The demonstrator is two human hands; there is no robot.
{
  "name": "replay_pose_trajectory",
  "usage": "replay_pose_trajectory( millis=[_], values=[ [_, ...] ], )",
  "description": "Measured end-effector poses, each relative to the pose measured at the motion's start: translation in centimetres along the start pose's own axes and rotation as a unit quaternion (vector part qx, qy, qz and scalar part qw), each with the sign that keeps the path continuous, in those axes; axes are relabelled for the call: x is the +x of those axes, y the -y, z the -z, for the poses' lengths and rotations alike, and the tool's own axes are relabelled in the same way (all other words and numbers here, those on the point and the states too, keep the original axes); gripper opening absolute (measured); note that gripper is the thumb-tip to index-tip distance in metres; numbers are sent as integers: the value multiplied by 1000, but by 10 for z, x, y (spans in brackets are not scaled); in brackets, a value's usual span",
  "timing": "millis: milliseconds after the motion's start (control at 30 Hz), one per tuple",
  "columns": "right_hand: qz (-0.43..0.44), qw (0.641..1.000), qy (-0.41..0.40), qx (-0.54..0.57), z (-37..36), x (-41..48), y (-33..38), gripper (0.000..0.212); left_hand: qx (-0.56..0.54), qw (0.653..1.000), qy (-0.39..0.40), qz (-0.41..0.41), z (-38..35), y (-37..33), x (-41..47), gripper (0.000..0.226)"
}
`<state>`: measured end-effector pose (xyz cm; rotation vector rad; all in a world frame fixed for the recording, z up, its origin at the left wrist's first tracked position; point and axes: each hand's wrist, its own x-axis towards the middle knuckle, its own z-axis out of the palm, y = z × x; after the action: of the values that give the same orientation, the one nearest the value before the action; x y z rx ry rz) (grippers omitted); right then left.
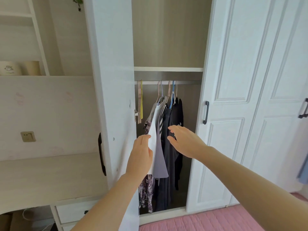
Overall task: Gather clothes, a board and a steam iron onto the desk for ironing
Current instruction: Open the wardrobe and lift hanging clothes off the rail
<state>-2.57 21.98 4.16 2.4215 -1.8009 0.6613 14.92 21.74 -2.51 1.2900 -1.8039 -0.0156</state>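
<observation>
Open wardrobe (168, 47) w/ one door (113, 97) swung out on the left, its edge right beside the left hand (140, 155). Closed panelled door (233, 114) bounds the opening on the right. Inside, a shelf (168, 69) sits just above the hanging rail (188, 82); the compartment over the shelf is bare.

Clothes (164, 147) hang bunched mid-rail on pink and blue hangers. A few spare hangers (140, 100) hang at the rail's left end. To the right of the clothes the back wall shows — open room between the dark garments and the closed door's edge.

Left hand pinches the edge of a white garment (154, 130), thumb over the cloth, fingers behind and mostly hidden. The cloth is drawn out toward the camera. Right hand (185, 140) is spread, fingers loosely curved, nothing gripped; fingertips reach at the black garment (176, 117) — touching or just short, can't tell.

A patterned piece (146, 192) shows below the left wrist, upper part covered by the arm and the white cloth. A lilac-grey piece (160, 162) hangs next to it.

Desk (41, 174) at lower left, beside the open door. Pink bedding (208, 220) runs along the bottom edge, close under the wardrobe. A blue cloth (302, 170) is cut off at the right border.
</observation>
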Motion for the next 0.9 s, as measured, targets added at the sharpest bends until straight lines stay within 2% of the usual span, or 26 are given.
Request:
replay_pose_trajectory(
  millis=[133,333,567,733,900],
  values=[
    [-26,999,7,41,-13,46,-22,40,0,998,6,67,-35,18,48,38],
    [-76,986,-1,147,-40,135,-50,44,-8,993,9,119,-87,35,124,33],
    [-92,974,-32,206,-78,224,-68,44,-20,987,-15,162,-130,65,191,25],
    [-117,961,-36,248,-106,268,-73,53,-50,982,-23,180,-150,87,221,35],
    [-114,964,-43,238,-126,294,-77,53,-82,979,-32,183,-170,103,239,28]
  ],
)
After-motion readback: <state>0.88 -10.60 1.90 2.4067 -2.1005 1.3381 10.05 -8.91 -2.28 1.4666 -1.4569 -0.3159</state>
